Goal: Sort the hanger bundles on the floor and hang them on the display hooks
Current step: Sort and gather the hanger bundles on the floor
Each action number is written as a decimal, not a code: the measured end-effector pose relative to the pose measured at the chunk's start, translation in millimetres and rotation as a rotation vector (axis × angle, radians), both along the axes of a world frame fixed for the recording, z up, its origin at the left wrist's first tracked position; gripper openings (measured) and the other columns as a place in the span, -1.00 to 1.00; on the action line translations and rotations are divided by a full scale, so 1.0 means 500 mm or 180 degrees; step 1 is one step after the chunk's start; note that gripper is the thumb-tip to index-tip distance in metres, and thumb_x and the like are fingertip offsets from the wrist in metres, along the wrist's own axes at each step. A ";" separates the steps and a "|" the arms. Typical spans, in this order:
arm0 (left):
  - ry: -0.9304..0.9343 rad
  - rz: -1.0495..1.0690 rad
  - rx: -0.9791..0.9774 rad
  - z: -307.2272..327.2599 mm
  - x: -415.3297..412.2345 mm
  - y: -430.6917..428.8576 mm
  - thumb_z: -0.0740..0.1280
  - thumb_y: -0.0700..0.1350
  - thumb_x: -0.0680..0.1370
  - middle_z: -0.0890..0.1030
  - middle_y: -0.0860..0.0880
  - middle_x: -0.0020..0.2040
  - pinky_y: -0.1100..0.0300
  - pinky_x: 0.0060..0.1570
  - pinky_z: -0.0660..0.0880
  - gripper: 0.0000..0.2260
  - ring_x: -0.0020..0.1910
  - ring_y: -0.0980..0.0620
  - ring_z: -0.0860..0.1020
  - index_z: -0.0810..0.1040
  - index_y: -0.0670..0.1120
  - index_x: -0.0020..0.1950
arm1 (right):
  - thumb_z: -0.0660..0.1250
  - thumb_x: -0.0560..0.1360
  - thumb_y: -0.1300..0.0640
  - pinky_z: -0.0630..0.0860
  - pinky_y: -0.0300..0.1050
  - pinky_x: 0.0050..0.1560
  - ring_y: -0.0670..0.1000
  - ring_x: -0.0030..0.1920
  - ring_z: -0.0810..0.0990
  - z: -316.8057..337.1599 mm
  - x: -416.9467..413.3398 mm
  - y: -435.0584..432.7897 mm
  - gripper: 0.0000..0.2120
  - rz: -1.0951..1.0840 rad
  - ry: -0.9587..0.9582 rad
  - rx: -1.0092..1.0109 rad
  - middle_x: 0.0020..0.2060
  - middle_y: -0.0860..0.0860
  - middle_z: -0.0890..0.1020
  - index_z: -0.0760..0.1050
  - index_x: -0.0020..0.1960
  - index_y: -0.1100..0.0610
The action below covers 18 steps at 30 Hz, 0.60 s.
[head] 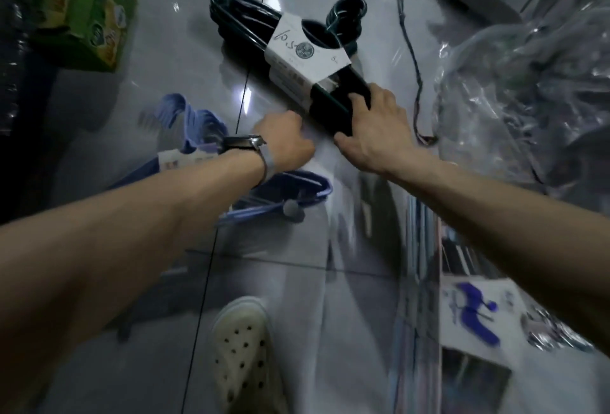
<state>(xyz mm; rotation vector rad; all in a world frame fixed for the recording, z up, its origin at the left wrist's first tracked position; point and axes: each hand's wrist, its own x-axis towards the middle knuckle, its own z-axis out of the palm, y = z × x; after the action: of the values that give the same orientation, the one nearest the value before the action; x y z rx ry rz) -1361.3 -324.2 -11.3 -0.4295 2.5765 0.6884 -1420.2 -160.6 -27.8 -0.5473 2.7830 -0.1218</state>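
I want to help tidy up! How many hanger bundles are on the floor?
2: a black bundle gripped by the right hand, a blue bundle under the left hand. More may hide in the bags.

Both bare arms reach forward and down, and the two hands are close together but not touching. The right hand point(373, 129) has its fingers point(358, 101) curled over the near end of the black hanger bundle point(293, 53), and its thumb sticks out under that end, just below the fingers. The left hand point(285, 144) is just to the left of those fingers with its back facing up. Its own fingers bend down out of sight, so I cannot tell if they hold anything, and a watch point(242, 143) sits on its wrist.
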 end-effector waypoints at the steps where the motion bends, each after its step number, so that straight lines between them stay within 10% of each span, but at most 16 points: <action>1: -0.0080 -0.0056 -0.0037 0.030 0.026 0.001 0.28 -0.01 0.48 0.59 -0.21 0.29 -0.02 0.22 0.54 -0.56 0.23 -0.23 0.56 0.57 -0.12 0.33 | 0.29 0.53 -0.15 0.28 0.19 0.44 0.28 0.50 0.25 0.025 0.029 0.006 -0.29 -0.0017 -0.0068 -0.0010 0.53 0.24 0.28 0.25 0.58 0.15; 10: -0.0602 -0.0272 -0.0048 0.407 0.227 0.010 0.17 0.08 0.49 0.62 -0.12 0.00 0.02 -0.04 0.56 -0.74 -0.06 -0.18 0.58 0.54 -0.01 0.03 | 0.19 0.66 -0.09 0.46 0.14 0.32 0.28 0.31 0.51 0.407 0.223 0.026 -0.52 0.0200 -0.0957 -0.0178 0.32 0.27 0.55 0.45 0.43 0.21; 18: -0.0404 0.0000 0.0058 0.918 0.321 0.031 0.26 -0.06 0.57 0.64 -0.16 0.18 -0.03 0.13 0.52 -0.70 0.16 -0.20 0.58 0.57 -0.06 0.27 | 0.13 0.68 -0.10 0.52 0.14 0.22 0.26 0.23 0.55 0.924 0.273 0.013 -0.59 0.0200 -0.1302 -0.0066 0.25 0.16 0.60 0.50 0.33 0.14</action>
<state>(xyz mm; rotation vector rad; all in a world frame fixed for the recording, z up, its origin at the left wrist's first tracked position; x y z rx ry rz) -1201.0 -308.6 447.6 -0.4527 2.4492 0.6622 -1283.7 -154.3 434.2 -0.5448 2.3681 -0.2222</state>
